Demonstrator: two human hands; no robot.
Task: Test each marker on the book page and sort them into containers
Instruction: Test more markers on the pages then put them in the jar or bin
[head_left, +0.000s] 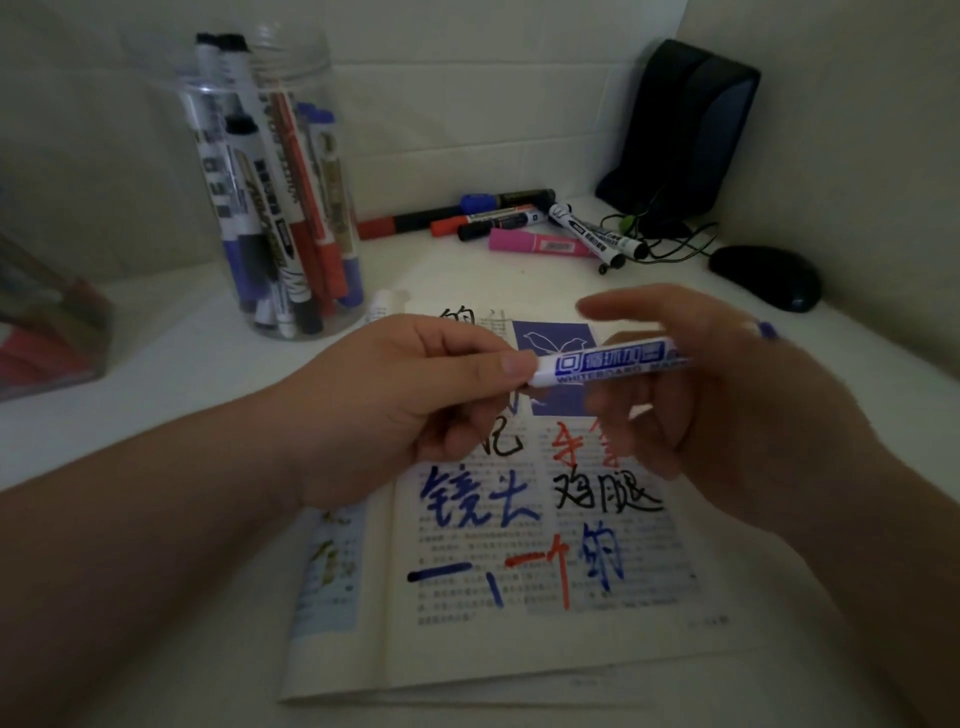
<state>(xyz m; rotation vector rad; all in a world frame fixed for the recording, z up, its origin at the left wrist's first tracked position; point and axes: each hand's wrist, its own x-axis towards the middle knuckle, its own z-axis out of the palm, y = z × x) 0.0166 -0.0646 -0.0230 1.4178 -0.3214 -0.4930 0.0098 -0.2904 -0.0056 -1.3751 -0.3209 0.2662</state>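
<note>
A white marker with blue print (608, 362) lies level above the open book (519, 639). My left hand (410, 400) pinches its left end between thumb and fingers. My right hand (727, 395) grips the barrel's right part; a blue tip or cap (766, 330) shows past my right hand. The book page carries large black, blue and red test strokes (478, 501). A tall clear jar (270, 187) with several markers stands at the back left. A loose pile of markers (519, 223) lies behind the book.
A second clear container (47, 332) with red items sits at the far left edge. A black mouse (766, 277) with its cable and a dark pouch (685, 130) occupy the back right corner. A small white cap (384, 305) lies by the jar.
</note>
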